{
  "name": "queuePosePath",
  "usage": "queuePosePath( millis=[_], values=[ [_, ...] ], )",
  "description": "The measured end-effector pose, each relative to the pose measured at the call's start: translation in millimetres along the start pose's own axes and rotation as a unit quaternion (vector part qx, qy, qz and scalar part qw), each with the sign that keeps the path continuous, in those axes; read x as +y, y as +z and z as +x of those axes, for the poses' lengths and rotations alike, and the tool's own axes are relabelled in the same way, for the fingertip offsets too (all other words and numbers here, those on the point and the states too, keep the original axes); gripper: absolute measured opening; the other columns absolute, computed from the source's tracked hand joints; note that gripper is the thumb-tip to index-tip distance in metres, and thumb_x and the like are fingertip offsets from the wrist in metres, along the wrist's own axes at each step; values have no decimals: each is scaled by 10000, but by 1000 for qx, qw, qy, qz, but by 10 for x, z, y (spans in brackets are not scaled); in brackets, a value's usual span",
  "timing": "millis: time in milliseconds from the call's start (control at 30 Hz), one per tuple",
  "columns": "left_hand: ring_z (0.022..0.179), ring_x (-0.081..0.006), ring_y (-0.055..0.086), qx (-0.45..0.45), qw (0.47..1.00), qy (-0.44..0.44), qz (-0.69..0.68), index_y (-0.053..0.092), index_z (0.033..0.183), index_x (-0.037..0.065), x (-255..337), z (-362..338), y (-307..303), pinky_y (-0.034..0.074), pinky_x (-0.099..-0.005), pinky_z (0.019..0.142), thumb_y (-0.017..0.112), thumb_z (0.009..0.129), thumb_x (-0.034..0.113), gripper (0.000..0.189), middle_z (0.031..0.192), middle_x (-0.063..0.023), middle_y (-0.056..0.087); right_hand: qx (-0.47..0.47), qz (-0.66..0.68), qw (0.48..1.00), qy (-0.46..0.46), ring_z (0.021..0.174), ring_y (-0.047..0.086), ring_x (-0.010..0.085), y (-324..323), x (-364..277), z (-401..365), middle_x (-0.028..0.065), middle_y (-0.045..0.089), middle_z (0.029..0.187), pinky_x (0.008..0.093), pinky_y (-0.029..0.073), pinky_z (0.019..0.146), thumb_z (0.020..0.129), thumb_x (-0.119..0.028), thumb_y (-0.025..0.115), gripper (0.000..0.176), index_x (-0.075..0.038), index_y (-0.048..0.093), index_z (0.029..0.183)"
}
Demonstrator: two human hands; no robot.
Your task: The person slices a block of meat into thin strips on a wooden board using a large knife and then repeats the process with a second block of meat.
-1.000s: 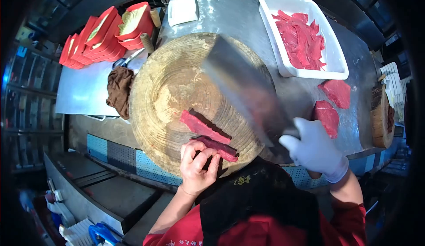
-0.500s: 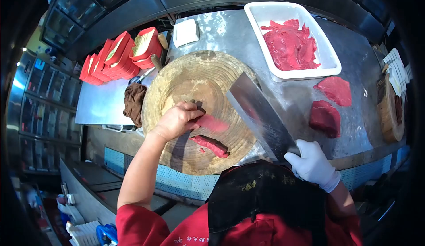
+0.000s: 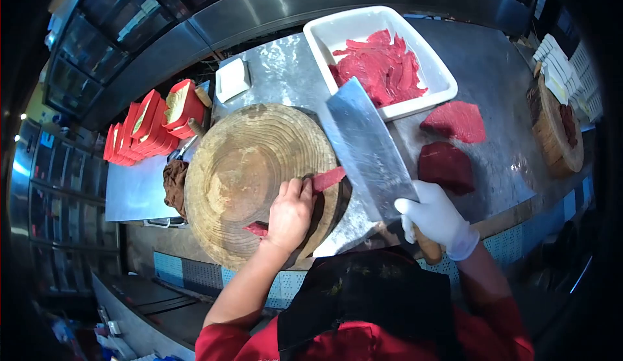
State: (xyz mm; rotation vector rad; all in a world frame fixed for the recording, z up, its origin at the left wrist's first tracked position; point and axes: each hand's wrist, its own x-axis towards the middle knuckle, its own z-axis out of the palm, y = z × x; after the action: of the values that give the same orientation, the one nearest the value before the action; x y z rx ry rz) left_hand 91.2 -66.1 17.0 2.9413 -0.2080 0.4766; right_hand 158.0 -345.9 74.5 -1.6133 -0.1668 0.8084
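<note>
My bare left hand (image 3: 291, 213) is closed on a strip of red meat (image 3: 328, 179) at the right side of the round wooden block (image 3: 253, 140). Partly hidden behind that hand, a smaller meat piece (image 3: 257, 228) lies on the wood. My right hand (image 3: 436, 219), in a white glove, grips a broad cleaver (image 3: 370, 143). The blade is raised to the right of the block, its tip overlapping the view of the white tub (image 3: 443, 95), which holds sliced red meat (image 3: 379, 65).
Two meat chunks (image 3: 454, 122) (image 3: 446, 167) lie on the metal table (image 3: 503, 160). A white dish (image 3: 232, 80), red containers (image 3: 150, 127) and a brown cloth (image 3: 174, 184) are on the left. Another wooden block (image 3: 551, 130) stands at the far right.
My left hand has moved right across the block with the meat strip. The cleaver is still in my right hand, now overlapping the tub's near edge. The whole view has shifted.
</note>
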Motion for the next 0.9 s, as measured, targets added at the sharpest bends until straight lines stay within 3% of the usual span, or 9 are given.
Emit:
queuePosePath(
  millis=[67,100,267,367,533,700,800,900],
  values=[
    [949,-358,608,27,995,-31,-89,667,1104,-35,25,-101,-37,541,-412,807,723,811,100,327,1033,-172,619,-30,63,997,40,482,575,143,13,2,147,93,613,668,292,451,453,949,-115,577,163,35,580,1013],
    [984,-367,618,5,988,-91,-121,684,1091,-28,32,-148,-91,537,-409,844,748,791,75,323,1073,-185,638,-43,80,995,30,481,578,144,15,90,218,98,627,697,287,455,446,951,-119,585,182,44,595,1031],
    [887,-335,654,19,961,-212,-176,739,954,14,-90,-87,-216,533,-396,813,752,786,58,174,958,-151,679,-119,125,985,-22,488,593,144,51,364,517,113,665,781,267,486,410,972,-128,594,257,70,633,1131],
    [842,-277,681,15,975,-134,-175,751,933,19,-116,-62,-152,544,-348,757,782,776,43,162,934,-132,696,-127,153,980,-5,487,592,139,56,351,559,114,666,790,264,483,398,975,-127,592,250,70,626,1126],
    [841,-283,681,14,970,-158,-183,751,915,20,-136,-51,-98,543,-350,760,786,767,36,153,934,-138,698,-129,152,980,9,500,595,134,59,261,769,95,659,785,261,488,401,974,-128,603,248,58,615,1137],
    [843,-288,682,14,966,-178,-188,750,908,22,-119,-41,-67,542,-346,766,789,759,34,154,934,-143,698,-146,120,982,-2,511,593,125,63,190,977,60,649,743,269,485,409,944,-157,623,226,35,663,1055],
    [844,-288,685,16,968,-178,-177,750,904,24,-100,-3,-88,541,-345,767,785,757,23,151,933,-148,697,-155,118,980,45,494,583,125,42,174,1001,67,639,728,278,478,394,955,-145,611,215,47,658,1042],
    [846,-288,686,5,968,-179,-175,750,898,20,-87,29,-108,541,-346,767,777,756,9,145,934,-149,695,-162,142,976,31,472,577,135,82,223,916,79,625,708,287,470,378,970,-123,589,207,59,640,1053]
  ],
)
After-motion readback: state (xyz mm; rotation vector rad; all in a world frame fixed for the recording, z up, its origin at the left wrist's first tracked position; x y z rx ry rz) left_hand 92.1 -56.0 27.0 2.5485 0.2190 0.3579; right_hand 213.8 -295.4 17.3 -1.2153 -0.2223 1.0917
